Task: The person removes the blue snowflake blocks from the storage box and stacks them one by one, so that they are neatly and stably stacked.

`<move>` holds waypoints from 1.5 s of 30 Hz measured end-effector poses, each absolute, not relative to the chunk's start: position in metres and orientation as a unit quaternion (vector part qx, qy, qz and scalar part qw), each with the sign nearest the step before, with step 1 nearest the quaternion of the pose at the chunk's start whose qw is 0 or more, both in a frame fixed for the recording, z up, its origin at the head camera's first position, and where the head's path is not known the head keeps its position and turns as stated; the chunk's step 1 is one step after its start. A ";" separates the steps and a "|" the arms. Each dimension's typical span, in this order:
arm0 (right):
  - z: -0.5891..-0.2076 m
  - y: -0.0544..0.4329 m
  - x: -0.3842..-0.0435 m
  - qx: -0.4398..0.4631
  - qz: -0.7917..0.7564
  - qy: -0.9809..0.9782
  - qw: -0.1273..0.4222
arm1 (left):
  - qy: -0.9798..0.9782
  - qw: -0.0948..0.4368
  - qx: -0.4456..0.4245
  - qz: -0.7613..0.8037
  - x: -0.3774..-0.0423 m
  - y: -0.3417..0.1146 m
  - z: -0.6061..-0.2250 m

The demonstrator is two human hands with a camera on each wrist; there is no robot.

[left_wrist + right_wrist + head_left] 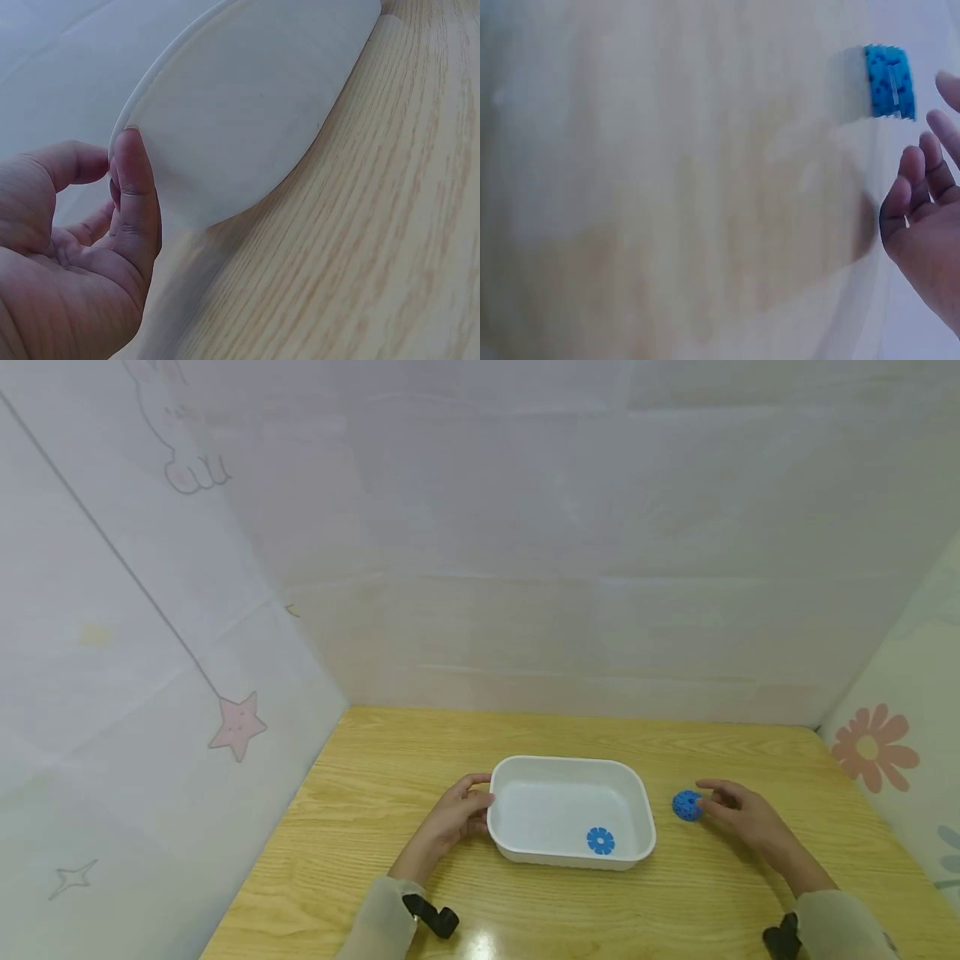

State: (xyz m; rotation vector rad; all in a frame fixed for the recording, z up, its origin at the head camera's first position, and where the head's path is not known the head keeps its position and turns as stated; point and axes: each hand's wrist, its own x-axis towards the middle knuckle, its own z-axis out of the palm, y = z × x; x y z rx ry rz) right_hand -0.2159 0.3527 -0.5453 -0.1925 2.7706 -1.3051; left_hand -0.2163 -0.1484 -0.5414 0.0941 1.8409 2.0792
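A white plastic basin [547, 814] sits on the wooden table with a notched blue disc [601, 841] lying flat on its floor. My left hand [450, 814] grips the basin's left side; in the left wrist view the thumb and fingers meet at its rim [129, 112]. To the right of the basin is a rounded blue plastic piece [686, 806] with small dark slots, seen from the side as a block with toothed edges [890, 82] in the right wrist view. My right hand [742, 818] is beside it, fingers loosely bent with a gap between thumb and fingers, holding nothing.
The wooden table [375, 827] reaches back to a pale cloth backdrop [562, 610]. More printed cloth hangs at the left and right sides. Black straps with small devices [431, 914] sit on both wrists.
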 end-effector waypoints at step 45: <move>-0.481 0.194 -0.233 -0.335 -0.134 0.907 0.216 | 0.649 0.180 0.035 0.738 -0.217 -0.150 -0.539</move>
